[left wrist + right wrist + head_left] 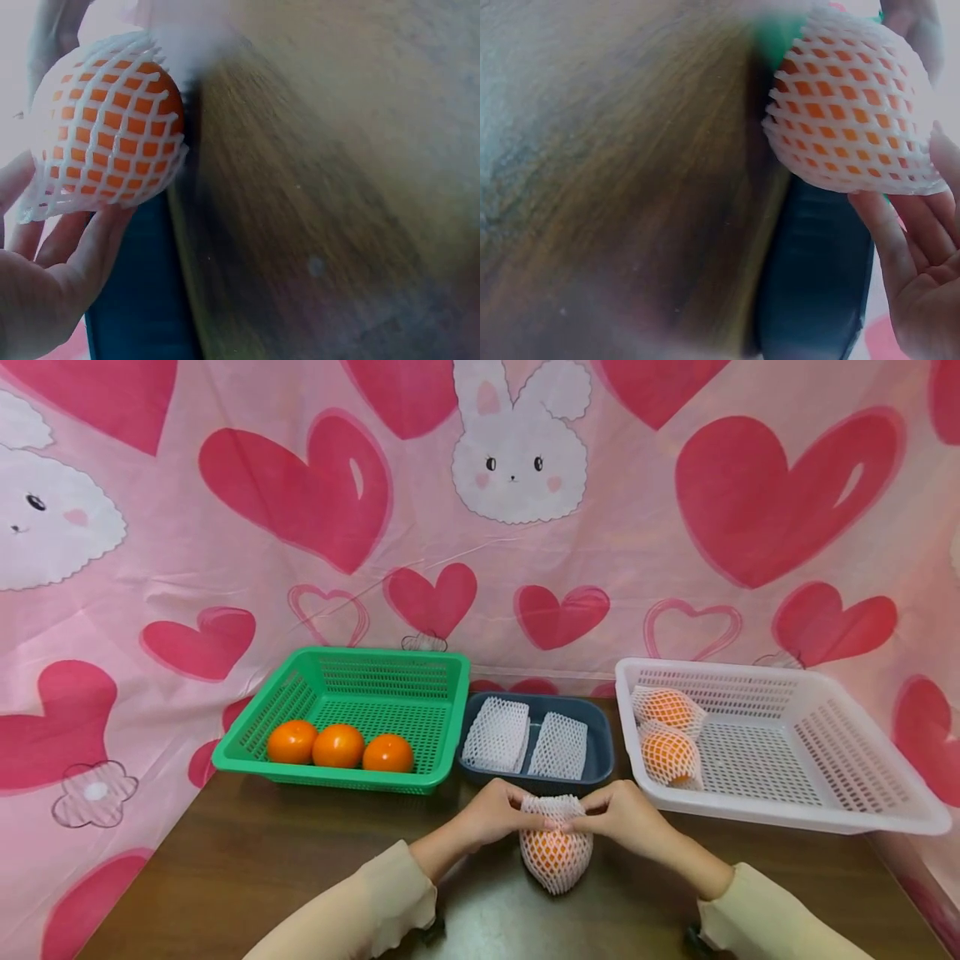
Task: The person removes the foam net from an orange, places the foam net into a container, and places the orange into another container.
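Observation:
An orange [556, 853] inside a white foam net sleeve [553, 810] is held between both hands above the front of the table. My left hand [495, 814] pinches the sleeve's upper edge on the left side. On the opposite side my right hand [622, 817] pinches the same edge between thumb and fingers. Both wrist views show the net stretched around the orange [112, 135], with the fingers and thumb at the sleeve's rim. In the right wrist view the netted orange [847, 112] hides part of the other hand.
A green basket [345, 778] at the left holds three bare oranges [338, 746]. Behind the hands, a dark blue tray [596, 718] contains white net sleeves [497, 735] in two stacks. The white basket [810, 814] at the right contains two netted oranges [670, 755].

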Demonstrator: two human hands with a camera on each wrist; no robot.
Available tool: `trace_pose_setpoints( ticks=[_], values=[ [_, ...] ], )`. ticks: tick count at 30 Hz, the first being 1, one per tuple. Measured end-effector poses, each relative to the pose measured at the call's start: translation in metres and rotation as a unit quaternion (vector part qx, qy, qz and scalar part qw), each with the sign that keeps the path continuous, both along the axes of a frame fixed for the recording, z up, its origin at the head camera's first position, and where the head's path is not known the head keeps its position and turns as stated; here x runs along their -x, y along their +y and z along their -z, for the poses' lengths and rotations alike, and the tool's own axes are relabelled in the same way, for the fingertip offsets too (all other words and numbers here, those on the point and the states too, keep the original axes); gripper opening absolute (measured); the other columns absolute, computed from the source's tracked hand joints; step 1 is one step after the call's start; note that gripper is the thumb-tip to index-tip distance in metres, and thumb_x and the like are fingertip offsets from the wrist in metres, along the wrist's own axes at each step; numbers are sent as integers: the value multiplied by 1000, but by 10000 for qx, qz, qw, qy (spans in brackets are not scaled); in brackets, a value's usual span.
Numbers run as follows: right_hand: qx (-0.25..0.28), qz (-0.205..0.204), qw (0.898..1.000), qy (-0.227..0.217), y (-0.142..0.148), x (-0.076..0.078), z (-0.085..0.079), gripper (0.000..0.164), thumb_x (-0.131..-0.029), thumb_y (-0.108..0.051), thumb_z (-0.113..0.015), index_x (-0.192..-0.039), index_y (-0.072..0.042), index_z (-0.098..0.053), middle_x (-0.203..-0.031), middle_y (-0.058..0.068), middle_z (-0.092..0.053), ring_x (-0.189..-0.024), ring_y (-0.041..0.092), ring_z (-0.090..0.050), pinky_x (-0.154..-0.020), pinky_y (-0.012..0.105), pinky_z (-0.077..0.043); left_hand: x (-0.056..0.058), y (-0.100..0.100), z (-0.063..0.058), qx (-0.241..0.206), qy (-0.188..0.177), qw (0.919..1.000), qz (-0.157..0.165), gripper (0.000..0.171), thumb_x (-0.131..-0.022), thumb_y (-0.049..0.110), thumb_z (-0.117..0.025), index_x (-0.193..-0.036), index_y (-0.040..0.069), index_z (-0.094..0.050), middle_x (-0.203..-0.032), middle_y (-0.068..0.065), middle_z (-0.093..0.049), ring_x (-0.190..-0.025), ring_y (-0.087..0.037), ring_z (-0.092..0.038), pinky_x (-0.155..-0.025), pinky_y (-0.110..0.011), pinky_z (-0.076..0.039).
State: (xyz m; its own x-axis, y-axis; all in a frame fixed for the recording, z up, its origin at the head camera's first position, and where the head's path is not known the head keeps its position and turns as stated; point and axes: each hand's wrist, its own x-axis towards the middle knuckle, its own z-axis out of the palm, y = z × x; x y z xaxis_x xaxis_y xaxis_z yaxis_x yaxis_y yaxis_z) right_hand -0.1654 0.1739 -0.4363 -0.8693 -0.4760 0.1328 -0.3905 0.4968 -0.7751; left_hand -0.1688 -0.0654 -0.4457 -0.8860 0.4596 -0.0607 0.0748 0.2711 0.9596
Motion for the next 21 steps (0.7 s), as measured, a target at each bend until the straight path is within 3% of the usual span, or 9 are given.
trace_pose_setpoints(
  ticks=[5,11,14,19,21],
  values=[
    [-28,105,9997,221,-3,-4,-4,13,-79,-24,-90,-81,-13,-84,-78,-12,-74,-65,-2,-50,-54,20,-45,-2,3,-4,295,463,9983,-185,16,-80,15,-88,-76,2,-79,-60,11,-58,-58,-4,-44,-51,-20,-34],
    [192,247,9959,843,-10,-7,-3,14,-79,-17,-89,-87,-8,-83,-81,-5,-76,-72,-2,-59,-60,22,-52,-1,2,-6,341,940,9939,-468,9,-79,5,-87,-84,1,-81,-72,2,-72,-62,-4,-52,-53,-19,-41],
    [288,106,9953,918,-13,-6,2,16,-81,-17,-88,-90,-8,-80,-83,-6,-74,-74,-1,-60,-64,23,-54,1,1,-8,383,1032,9922,-579,9,-80,4,-85,-87,1,-81,-76,0,-74,-65,-4,-54,-55,-19,-44],
    [-11,-565,9982,215,-8,-1,7,44,-81,-32,-88,-112,-4,-74,-98,-5,-74,-86,2,-62,-74,26,-54,2,-4,-9,409,879,9942,-456,14,-82,15,-86,-87,3,-81,-73,5,-71,-67,-4,-54,-59,-21,-46],
    [-122,-859,9962,-98,-5,1,8,49,-81,-36,-88,-114,-2,-72,-97,-6,-73,-86,4,-62,-73,26,-53,2,-5,-10,491,720,9958,-289,20,-82,21,-86,-93,5,-80,-77,7,-71,-72,-5,-56,-64,-22,-48]
  ],
)
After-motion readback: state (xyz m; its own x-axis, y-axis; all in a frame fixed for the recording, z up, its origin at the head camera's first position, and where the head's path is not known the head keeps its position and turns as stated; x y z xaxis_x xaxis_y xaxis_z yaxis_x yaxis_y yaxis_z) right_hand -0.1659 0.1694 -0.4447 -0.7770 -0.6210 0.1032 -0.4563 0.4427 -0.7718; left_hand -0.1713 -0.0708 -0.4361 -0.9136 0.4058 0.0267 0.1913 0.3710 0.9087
